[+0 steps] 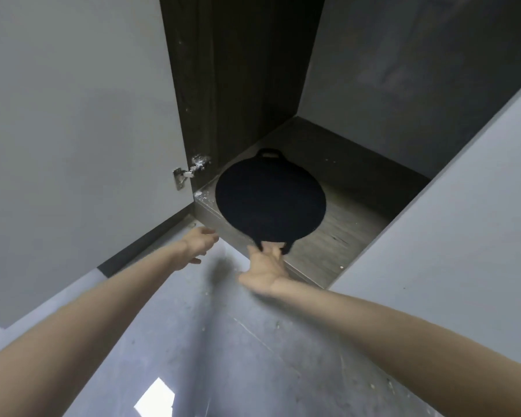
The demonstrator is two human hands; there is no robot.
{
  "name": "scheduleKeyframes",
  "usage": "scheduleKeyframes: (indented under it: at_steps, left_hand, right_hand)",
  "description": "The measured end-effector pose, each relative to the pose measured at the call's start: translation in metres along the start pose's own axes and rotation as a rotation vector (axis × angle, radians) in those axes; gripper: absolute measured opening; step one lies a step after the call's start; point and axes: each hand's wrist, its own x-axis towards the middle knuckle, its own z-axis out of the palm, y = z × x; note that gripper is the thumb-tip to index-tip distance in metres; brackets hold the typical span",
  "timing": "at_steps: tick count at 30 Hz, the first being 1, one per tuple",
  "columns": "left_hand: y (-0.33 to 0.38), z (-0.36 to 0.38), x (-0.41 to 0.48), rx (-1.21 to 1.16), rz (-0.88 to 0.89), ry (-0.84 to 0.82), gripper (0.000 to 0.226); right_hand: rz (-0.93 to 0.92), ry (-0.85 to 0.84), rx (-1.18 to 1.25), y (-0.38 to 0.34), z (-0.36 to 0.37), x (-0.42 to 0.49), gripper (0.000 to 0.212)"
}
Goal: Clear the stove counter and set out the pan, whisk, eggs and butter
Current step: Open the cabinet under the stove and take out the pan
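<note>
Black pan [269,203] over dark cabinet shelf [340,236]

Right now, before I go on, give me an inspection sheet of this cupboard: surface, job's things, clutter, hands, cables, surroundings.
Surface: cupboard shelf, dark wood grain, pale specks.
Job's things: black pan over the shelf, near edge past its front; nothing else of the job seen.
Clutter: nothing seen.
Hands: right hand grips the pan's near handle; left hand open beside the shelf's front edge, holding nothing.
Cables: nothing seen.
Surroundings: open cupboard door at left with metal hinge; scuffed grey surface below.
</note>
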Motion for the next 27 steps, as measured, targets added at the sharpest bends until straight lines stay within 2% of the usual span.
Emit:
scheduleKeyframes:
  at_steps: [3, 7, 11, 15, 17, 23, 27]
  left_hand:
    - [0.008, 0.002, -0.004, -0.064, -0.041, 0.005, 0.040]
    - [0.011, 0.002, -0.006, -0.161, -0.108, -0.005, 0.048]
    - [0.003, 0.007, -0.006, -0.249, -0.165, -0.105, 0.048]
    - [0.000, 0.015, -0.003, -0.480, -0.239, -0.145, 0.023]
    - [-0.001, 0.015, 0.000, -0.553, -0.273, -0.131, 0.014]
    - [-0.010, 0.007, 0.006, -0.580, -0.297, -0.132, 0.021]
    - [-0.025, -0.011, 0.010, -0.660, -0.328, -0.049, 0.025]
  right_hand:
    - [-0.255, -0.077, -0.095, -0.006, 0.013, -0.009, 0.077]
    - [-0.388, 0.045, -0.264, 0.007, 0.008, -0.010, 0.074]
    - [-0.345, 0.068, -0.565, 0.037, 0.000, -0.004, 0.078]
    - [-0.292, 0.005, -0.761, 0.058, -0.006, -0.003, 0.088]
    - [-0.290, -0.018, -0.781, 0.063, -0.005, -0.005, 0.091]
    - [-0.354, 0.060, -0.749, 0.064, -0.003, -0.002, 0.093]
    - [-0.379, 0.112, -0.773, 0.056, 0.005, 0.003, 0.088]
